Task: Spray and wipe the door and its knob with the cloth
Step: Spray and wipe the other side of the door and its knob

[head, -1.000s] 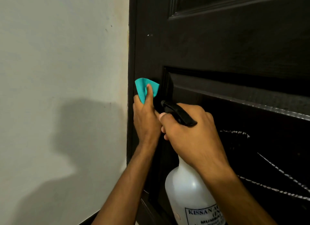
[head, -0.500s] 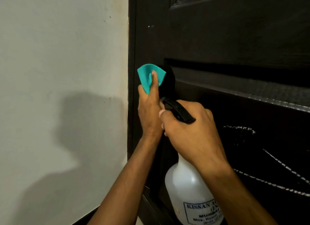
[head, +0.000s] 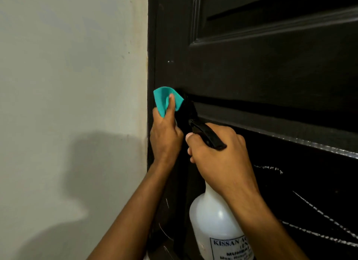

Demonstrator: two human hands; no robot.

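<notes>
Here, left hand (head: 165,135) grip pinches cloth (head: 164,99); right hand (head: 220,157) grips bottle (head: 215,221).

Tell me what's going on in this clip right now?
A person is cleaning a dark panelled door. The left hand presses a teal cloth against the door's left edge, beside the pale wall. The right hand grips the black trigger head of a white spray bottle, held close to the door just right of the cloth. No spray mist is visible, and no knob is in view.
</notes>
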